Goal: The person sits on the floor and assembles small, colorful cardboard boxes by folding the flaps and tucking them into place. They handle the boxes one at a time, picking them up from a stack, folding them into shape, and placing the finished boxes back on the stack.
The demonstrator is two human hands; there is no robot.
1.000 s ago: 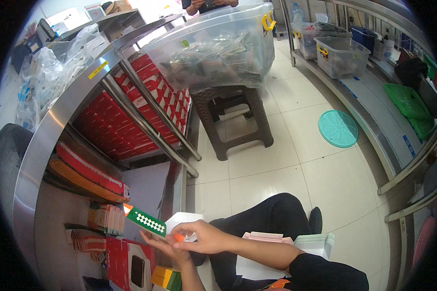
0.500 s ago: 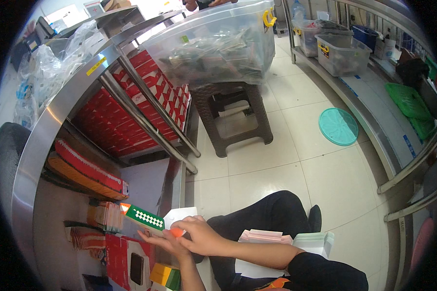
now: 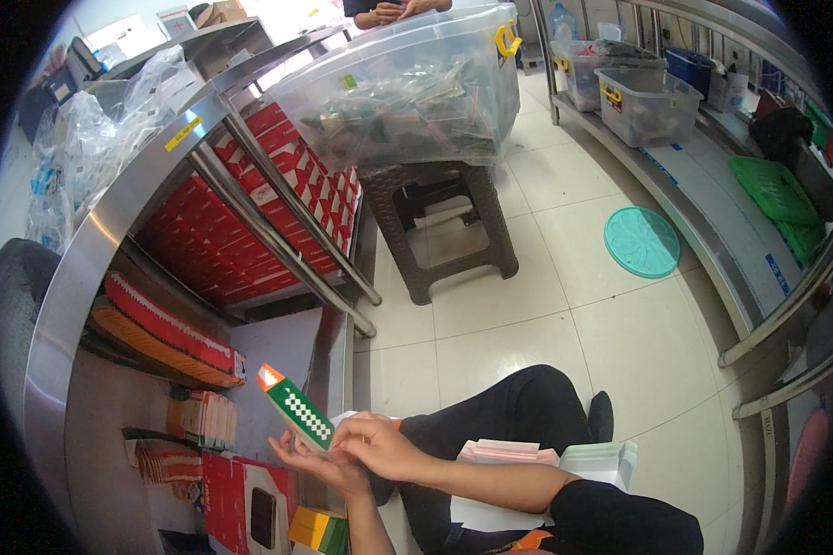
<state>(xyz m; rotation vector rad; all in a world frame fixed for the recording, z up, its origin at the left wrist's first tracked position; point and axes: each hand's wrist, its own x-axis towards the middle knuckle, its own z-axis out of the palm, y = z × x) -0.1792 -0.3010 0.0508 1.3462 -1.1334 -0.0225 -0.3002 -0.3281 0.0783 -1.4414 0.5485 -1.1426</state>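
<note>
A slim green box point(image 3: 303, 414) with a white diamond pattern and an orange far end rests in my left hand point(image 3: 333, 472). The palm is turned up and the fingers support its underside. My right hand point(image 3: 377, 444) pinches at the near end of the box; its fingers hide that end. Behind my right hand, part of a white piece shows. Below, on the shelf, lie a red-and-white carton point(image 3: 231, 504) with a dark phone point(image 3: 263, 518) on it and a yellow-and-green box point(image 3: 318, 529). Across my lap sit pale pink folded pieces point(image 3: 507, 452) and pale green ones point(image 3: 597, 465).
Left is a steel shelf with red boxes point(image 3: 250, 217) and a long red-and-orange stack point(image 3: 171, 328). A clear bin point(image 3: 407, 102) of bagged items stands on a brown stool point(image 3: 453, 268). A teal lid point(image 3: 641, 242) lies on the floor. Another person's hands point(image 3: 393, 13) show beyond the bin.
The green box has swung more upright, its orange end moving right and up. The orange piece between my hands is no longer visible. The other person's hands have come together.
</note>
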